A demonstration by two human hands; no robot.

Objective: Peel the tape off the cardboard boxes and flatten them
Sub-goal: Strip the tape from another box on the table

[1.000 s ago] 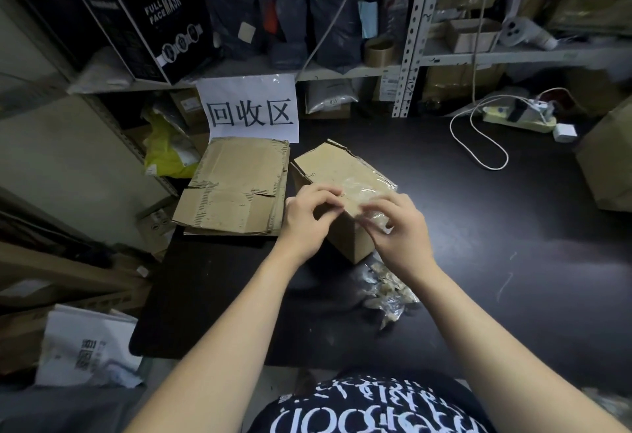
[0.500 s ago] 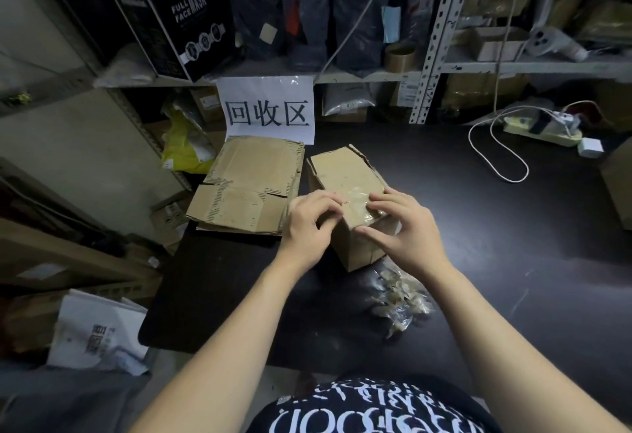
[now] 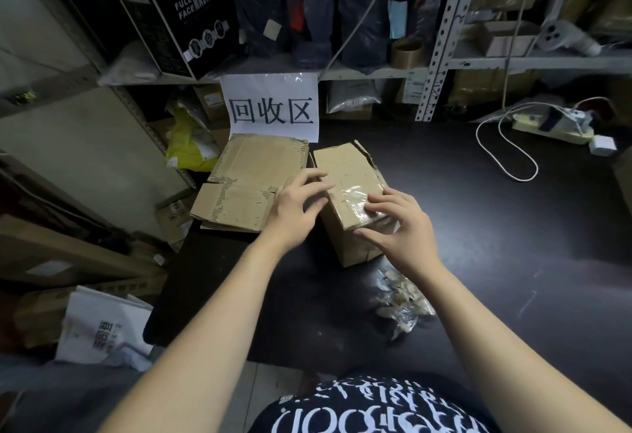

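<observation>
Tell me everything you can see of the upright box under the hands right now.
The brown cardboard box stands unflattened on the dark table, beside the flattened cardboard on its left. Its far top edge is torn. Clear glossy tape covers the near part of its top. The left hand touches its left top edge; the right hand rests on the tape.

The left hand [image 3: 294,208] is blurred beside the box [image 3: 343,165]; the right hand's [image 3: 402,229] fingertips [image 3: 372,198] hide the clear tape's [image 3: 349,194] near end.
</observation>
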